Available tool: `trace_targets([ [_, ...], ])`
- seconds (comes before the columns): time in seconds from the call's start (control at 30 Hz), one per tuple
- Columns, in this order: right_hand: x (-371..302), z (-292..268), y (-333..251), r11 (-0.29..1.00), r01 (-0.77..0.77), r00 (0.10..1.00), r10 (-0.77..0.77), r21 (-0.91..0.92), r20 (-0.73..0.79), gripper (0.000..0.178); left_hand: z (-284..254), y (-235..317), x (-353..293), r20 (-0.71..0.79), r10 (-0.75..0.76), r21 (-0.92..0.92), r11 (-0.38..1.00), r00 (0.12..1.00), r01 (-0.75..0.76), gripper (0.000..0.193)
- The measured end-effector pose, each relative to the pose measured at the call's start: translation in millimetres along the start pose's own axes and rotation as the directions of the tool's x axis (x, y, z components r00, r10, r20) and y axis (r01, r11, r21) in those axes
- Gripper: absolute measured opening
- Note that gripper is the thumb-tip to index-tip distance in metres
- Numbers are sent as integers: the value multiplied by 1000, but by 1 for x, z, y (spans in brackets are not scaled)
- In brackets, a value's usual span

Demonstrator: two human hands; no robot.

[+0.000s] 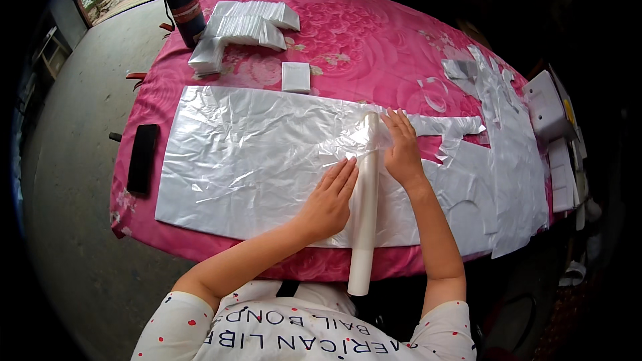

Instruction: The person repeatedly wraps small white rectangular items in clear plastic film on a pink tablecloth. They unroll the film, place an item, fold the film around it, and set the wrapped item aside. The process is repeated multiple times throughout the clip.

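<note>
A long roll of clear plastic film [363, 227] lies pointing away from me across a stack of whitish plastic sheets [234, 154]. Its near end juts past the table's front edge. My left hand [330, 197] rests beside the roll on its left, fingers stretched out and fingertips on a crumpled loose flap of film [348, 144]. To the right of the roll's far part, my right hand [402, 149] is held with fingers extended, touching the film's edge. Its palm side is partly hidden.
Folded plastic packets [247, 27] stand in rows near a dark flask [184, 10]. A single packet [295, 77] sits beyond the sheets. A black phone [142, 160] lies at left. Torn plastic pieces [511, 160] cover the right side, near white boxes [548, 103]. Pink floral cloth [374, 33] covers the table.
</note>
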State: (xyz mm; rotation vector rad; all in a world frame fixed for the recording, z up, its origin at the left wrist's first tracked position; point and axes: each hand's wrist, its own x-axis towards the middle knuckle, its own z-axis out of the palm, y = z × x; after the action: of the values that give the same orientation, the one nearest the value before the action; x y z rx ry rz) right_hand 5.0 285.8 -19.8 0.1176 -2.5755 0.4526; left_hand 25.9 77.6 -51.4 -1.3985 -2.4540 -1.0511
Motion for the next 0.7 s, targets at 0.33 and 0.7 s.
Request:
trace_targets([
  [0.33, -25, 22, 40, 981, -189, 981, 187, 41, 59, 26, -8, -40, 59, -205, -404, -713, 685, 891, 146, 42],
  [0.7, -73, -36, 65, 902, -431, 851, 418, 33, -318, 63, 27, -54, 60, 209, -390, -832, 411, 897, 373, 63],
])
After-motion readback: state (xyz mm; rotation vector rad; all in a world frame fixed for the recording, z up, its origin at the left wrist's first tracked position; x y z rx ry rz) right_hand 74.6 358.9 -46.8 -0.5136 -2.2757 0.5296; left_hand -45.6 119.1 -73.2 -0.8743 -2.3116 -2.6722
